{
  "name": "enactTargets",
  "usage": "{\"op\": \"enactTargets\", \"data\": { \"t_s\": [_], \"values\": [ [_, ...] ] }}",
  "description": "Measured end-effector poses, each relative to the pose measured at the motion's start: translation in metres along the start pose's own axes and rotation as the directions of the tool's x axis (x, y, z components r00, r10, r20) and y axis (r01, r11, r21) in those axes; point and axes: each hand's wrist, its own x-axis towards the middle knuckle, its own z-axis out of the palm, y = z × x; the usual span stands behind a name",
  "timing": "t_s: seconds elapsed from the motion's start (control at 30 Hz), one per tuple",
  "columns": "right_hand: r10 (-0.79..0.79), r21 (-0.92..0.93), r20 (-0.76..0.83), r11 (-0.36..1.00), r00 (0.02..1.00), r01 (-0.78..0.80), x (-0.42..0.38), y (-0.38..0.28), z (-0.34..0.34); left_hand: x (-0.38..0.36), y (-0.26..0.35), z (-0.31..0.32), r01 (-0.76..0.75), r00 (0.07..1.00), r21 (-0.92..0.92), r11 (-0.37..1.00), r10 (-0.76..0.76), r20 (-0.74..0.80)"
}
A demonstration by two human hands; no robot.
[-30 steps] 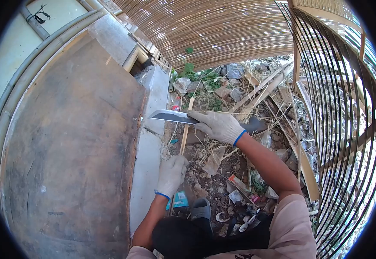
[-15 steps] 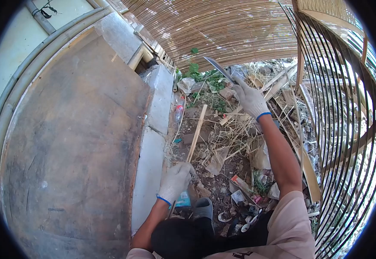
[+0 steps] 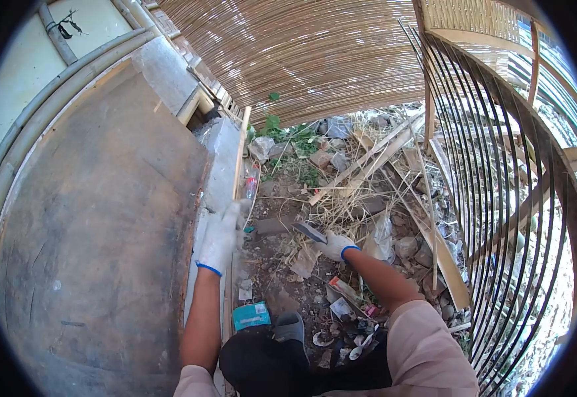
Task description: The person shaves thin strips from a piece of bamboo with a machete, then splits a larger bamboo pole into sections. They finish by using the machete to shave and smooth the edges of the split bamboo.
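My left hand [image 3: 220, 237], in a white glove with a blue cuff, is closed round a long, pale bamboo strip [image 3: 242, 149]. The strip stands nearly upright along the edge of a concrete ledge, showing above and below the glove. The left fingers are slightly smeared by motion. My right hand [image 3: 335, 247], gloved the same way, grips a knife whose handle is hidden in the fist. The knife's blade [image 3: 310, 231] points left and slightly up, apart from the strip, above the littered ground.
A large brown board [image 3: 103, 218] fills the left side, beside the concrete ledge [image 3: 222, 159]. A bamboo screen [image 3: 315, 53] closes the back. A slatted bamboo frame [image 3: 493, 165] stands at right. Straw [image 3: 341, 212], a teal packet [image 3: 251, 316] and split bamboo [image 3: 447, 264] litter the ground.
My right hand has brought the knife down and left from its raised position. My left hand has moved up and left with the strip, which now stands straighter against the ledge.
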Motion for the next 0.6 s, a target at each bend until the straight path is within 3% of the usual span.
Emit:
{"op": "enactTargets", "data": {
  "t_s": [0.07,0.13,0.2,0.23,0.3,0.33,0.4,0.47,0.6],
  "values": [
    [0.030,-0.001,0.050,1.000,0.998,-0.030,0.002,0.001,0.011,0.016,0.035,-0.007,-0.060,0.998,-0.087,0.994,0.057,-0.034],
    [-0.105,-0.028,0.121,0.994,0.987,0.109,0.008,0.004,0.011,0.027,0.074,-0.014,-0.192,0.981,-0.120,0.974,0.186,-0.061],
    [-0.129,-0.248,0.258,0.949,0.958,0.195,-0.015,-0.038,-0.042,0.034,0.115,-0.020,-0.293,0.955,-0.145,0.945,0.284,-0.081],
    [-0.067,-0.281,0.094,0.955,0.993,0.091,0.006,-0.034,-0.036,0.038,0.132,-0.025,-0.332,0.943,-0.169,0.928,0.325,-0.065],
    [-0.179,-0.305,-0.104,0.942,0.978,0.140,0.017,-0.053,-0.063,0.044,0.170,-0.037,-0.417,0.908,-0.174,0.892,0.417,-0.039],
    [-0.190,-0.222,-0.230,0.965,0.954,0.139,0.005,-0.072,-0.087,0.046,0.191,-0.043,-0.462,0.885,-0.154,0.873,0.464,-0.027],
    [-0.198,-0.141,-0.273,0.976,0.942,0.164,-0.002,-0.089,-0.120,0.047,0.234,-0.051,-0.564,0.820,-0.138,0.814,0.572,0.016],
    [-0.294,-0.026,-0.316,0.953,0.902,0.301,0.000,-0.088,-0.134,0.053,0.272,-0.061,-0.671,0.735,-0.120,0.731,0.678,0.022],
    [-0.324,-0.224,-0.265,0.937,0.908,0.269,-0.017,-0.089,-0.143,0.021,0.329,-0.037,-0.747,0.662,-0.163,0.645,0.743,-0.096]
  ]
}}
